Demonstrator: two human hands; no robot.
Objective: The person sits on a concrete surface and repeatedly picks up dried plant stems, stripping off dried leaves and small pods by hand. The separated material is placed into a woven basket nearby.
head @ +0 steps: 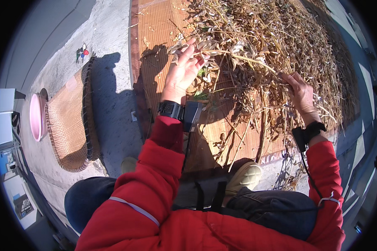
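Observation:
A dried bean plant [245,58], brown and brittle with leaves and pods, stretches between my hands above the mat. My right hand [301,92] grips its stalk at the right end. At the left, my left hand [183,70] has its palm turned up, thumb and fingers curled about the leafy tip; the exact contact is partly hidden by leaves. Beneath lies a slatted orange-brown mat [158,18] with small pale beans scattered on it. A large heap of dried bean plants [301,37] covers its right side, and loose stalks [240,144] reach toward my feet.
On the concrete at left stand a woven winnowing basket [67,119] with a dark-bound rim and a pink basin [36,116]. Small red, blue and white objects [83,52] lie beyond. My shoe [245,177] is close to the mat's near edge.

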